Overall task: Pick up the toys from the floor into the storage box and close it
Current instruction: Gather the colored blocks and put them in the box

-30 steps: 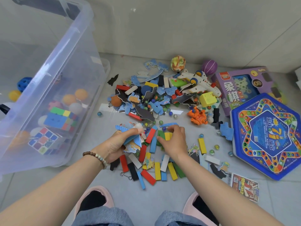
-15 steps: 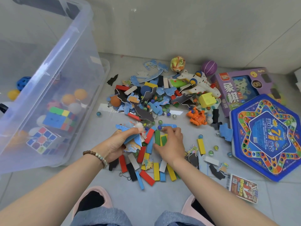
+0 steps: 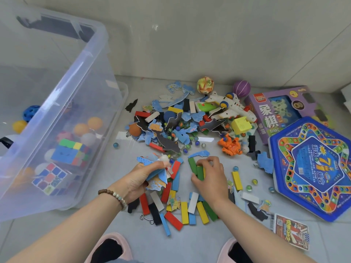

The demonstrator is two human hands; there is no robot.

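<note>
The left hand (image 3: 140, 179), just left of the frame's centre, is clenched around a bunch of blue puzzle pieces (image 3: 147, 162) with a small white toy on top of them. A bead bracelet (image 3: 114, 194) circles its wrist. Beside it, at centre, the right hand (image 3: 210, 173) curls its fingers over a few green blocks (image 3: 196, 168) and pinches them against the floor (image 3: 190, 247).

Below both hands lie loose coloured blocks (image 3: 182, 209) in red, yellow, blue, green, black and white, with a small metal hook (image 3: 146, 219) at their lower left edge. Above the hands spreads a pile of puzzle pieces, blocks and marbles, and at its upper right sit a white toy plane (image 3: 231, 106), a yellow cube (image 3: 241, 125) and an orange toy (image 3: 230, 146). A patterned ball (image 3: 205, 85) and a purple ball (image 3: 241, 88) rest near the wall.

The clear storage box (image 3: 76, 76) fills the left of the frame, open, with two puzzle cubes (image 3: 70, 151) and orange balls (image 3: 95, 122) inside. At the right edge a blue hexagonal game board (image 3: 311, 168) lies beside a purple game box (image 3: 279, 114), and a card packet (image 3: 290, 232) sits at lower right. Two pink slippers (image 3: 112, 247) show along the bottom edge.
</note>
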